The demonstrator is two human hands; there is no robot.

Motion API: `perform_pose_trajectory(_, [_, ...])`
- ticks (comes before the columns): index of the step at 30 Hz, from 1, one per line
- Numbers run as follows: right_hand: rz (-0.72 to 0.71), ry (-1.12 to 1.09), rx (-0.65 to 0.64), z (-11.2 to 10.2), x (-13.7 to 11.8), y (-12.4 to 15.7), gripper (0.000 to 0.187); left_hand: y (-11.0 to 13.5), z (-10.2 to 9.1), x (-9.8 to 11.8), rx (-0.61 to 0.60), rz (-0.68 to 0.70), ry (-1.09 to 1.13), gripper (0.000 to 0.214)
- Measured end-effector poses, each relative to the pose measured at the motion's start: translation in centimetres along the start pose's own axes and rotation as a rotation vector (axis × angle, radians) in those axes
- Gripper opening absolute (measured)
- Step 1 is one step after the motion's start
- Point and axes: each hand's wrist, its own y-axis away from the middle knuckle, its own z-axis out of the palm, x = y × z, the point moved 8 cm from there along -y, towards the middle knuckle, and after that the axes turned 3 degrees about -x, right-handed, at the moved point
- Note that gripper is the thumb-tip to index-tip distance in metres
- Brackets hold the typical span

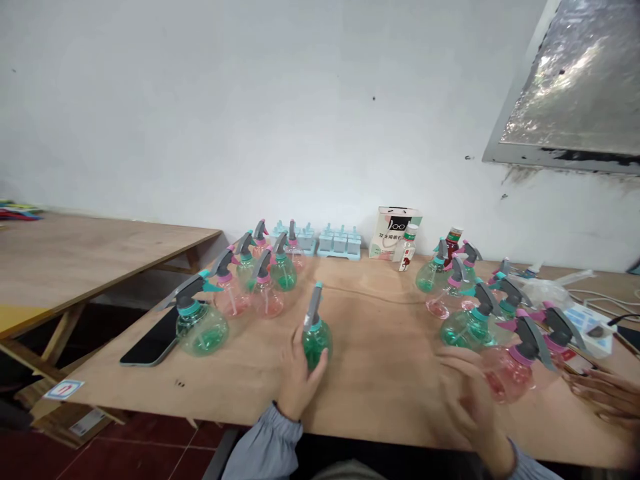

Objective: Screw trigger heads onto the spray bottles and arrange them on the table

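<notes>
Left hand, lower centre of the frame, was curled around the body of an upright green spray bottle at the bench. Right hand, lower right, was blurred, its fingers loosely bent beside a pink spray bottle; whether it gripped anything could not be told. Left of centre, a phone lay beside a large green bottle. Upper centre: light-blue moulds and a paper bag. Right edge: another person's hand.
</notes>
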Motion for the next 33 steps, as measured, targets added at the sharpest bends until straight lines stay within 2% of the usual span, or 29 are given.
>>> perform_pose_trajectory(1, [-0.023,-0.05,-0.077,3.6,0.4,-1.3,0.023,0.3,0.5,1.0,0.0,0.009,0.002,0.065])
perform_pose_trajectory(3, [0.06,-0.168,-0.226,10.6,1.4,-3.6,0.052,0.7,1.4,2.9,0.009,0.031,-0.008,0.065])
perform_pose_trajectory(4, [0.106,-0.244,-0.271,13.4,1.5,-4.4,0.067,0.8,1.9,3.8,0.01,0.045,-0.02,0.066])
perform_pose_trajectory(6, [0.195,-0.367,-0.337,17.6,1.3,-5.5,0.082,1.0,2.8,5.1,-0.013,0.073,-0.038,0.069])
perform_pose_trajectory(8, [0.271,-0.449,-0.363,20.0,1.0,-6.1,0.074,0.9,3.2,5.8,-0.061,0.086,-0.037,0.076])
perform_pose_trajectory(11, [0.335,-0.51,-0.327,20.7,1.2,-6.3,0.058,-0.5,1.9,5.8,-0.124,0.097,0.048,0.077])
perform_pose_trajectory(13, [0.346,-0.531,-0.301,20.5,1.6,-6.3,0.057,-2.8,-0.9,4.6,-0.043,0.075,0.134,0.065])
perform_pose_trajectory(16, [0.34,-0.545,-0.317,20.3,2.0,-5.8,0.061,-7.5,-6.1,0.4,0.213,-0.044,0.107,0.056])
perform_pose_trajectory(18, [0.324,-0.545,-0.334,20.5,2.1,-5.5,0.064,-10.5,-7.5,-3.3,0.261,-0.142,0.041,0.065])
perform_pose_trajectory(19, [0.313,-0.543,-0.338,20.5,2.1,-5.4,0.065,-11.7,-7.6,-5.2,0.267,-0.195,0.02,0.072])
perform_pose_trajectory(22, [0.295,-0.533,-0.33,20.6,2.4,-5.3,0.065,-13.4,-5.8,-9.5,0.199,-0.332,-0.044,0.088])
perform_pose_trajectory(24, [0.283,-0.523,-0.338,20.4,2.5,-5.4,0.062,-13.0,-4.1,-10.4,0.15,-0.371,-0.129,0.084])
perform_pose_trajectory(26, [0.264,-0.525,-0.37,20.3,2.4,-5.6,0.058,-12.1,-2.8,-9.8,0.125,-0.363,-0.256,0.075])
perform_pose_trajectory(29, [0.261,-0.535,-0.397,20.2,2.7,-5.9,0.056,-10.7,-1.3,-7.6,0.094,-0.311,-0.411,0.072])
perform_pose_trajectory(33, [0.297,-0.567,-0.356,20.3,3.4,-6.2,0.06,-9.8,1.2,-4.5,0.017,-0.18,-0.422,0.072])
